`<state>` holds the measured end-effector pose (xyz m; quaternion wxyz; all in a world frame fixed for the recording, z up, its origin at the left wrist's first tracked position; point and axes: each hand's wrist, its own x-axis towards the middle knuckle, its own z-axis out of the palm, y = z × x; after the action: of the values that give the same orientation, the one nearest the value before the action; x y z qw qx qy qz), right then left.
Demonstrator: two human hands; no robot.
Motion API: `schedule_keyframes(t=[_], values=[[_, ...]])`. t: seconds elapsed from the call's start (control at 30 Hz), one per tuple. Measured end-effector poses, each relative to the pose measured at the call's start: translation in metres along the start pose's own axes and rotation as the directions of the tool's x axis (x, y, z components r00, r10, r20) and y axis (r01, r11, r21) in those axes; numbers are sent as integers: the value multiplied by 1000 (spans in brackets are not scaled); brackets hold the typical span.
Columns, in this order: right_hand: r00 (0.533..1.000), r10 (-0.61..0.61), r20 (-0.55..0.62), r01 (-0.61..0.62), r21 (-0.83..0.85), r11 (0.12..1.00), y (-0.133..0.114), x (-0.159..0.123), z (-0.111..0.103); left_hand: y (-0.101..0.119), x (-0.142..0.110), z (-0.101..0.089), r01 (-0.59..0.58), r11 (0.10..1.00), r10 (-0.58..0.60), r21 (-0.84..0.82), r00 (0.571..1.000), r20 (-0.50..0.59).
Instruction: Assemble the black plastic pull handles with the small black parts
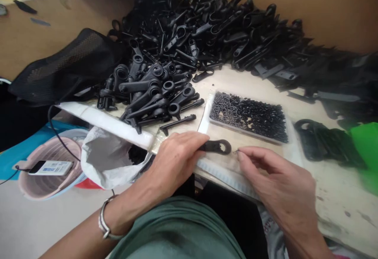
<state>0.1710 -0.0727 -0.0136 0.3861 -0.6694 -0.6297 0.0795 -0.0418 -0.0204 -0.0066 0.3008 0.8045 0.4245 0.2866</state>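
Observation:
My left hand point(180, 154) is closed on one end of a flat black plastic part point(217, 147), whose ring-shaped end sticks out to the right. Just beyond that ring, the thumb and forefinger of my right hand point(277, 184) pinch a tiny piece point(236, 152), too small to name. The two hands are close together over the table's near edge, with the ring and the pinched piece slightly apart. Behind them lies a shallow clear tray point(251, 129) filled with small black pieces.
A large heap of black plastic parts point(206, 26) covers the back of the table. A nearer pile point(156, 93) lies left of the tray, and several flat parts point(325, 140) lie right. At lower left are an open white sack point(100, 156) and a pink basket point(44, 184) holding a white device point(51, 168).

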Motion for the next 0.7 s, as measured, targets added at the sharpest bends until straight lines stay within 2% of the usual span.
schedule_keyframes(t=[0.07, 0.17, 0.3, 0.5, 0.7], values=[[998, -58, 26, 59, -41, 997, 0, -1, 2, -1, -4, 8, 2, 1000, -2, 7, 1000, 11], [988, -142, 54, 147, -102, 984, -1, -2, 3, 3, -8, 16, -5, 999, 6, 32, 1000, -29], [962, -258, 85, 268, -130, 955, -3, -3, 3, 6, -10, 19, 5, 1000, -3, 31, 998, -59], [948, -304, 91, 316, -198, 928, -9, -4, 5, 5, -9, 18, 29, 1000, -29, -6, 998, -49], [913, -386, 128, 405, -200, 892, -14, -2, 8, 4, -8, 20, -6, 1000, 5, -16, 999, -54]])
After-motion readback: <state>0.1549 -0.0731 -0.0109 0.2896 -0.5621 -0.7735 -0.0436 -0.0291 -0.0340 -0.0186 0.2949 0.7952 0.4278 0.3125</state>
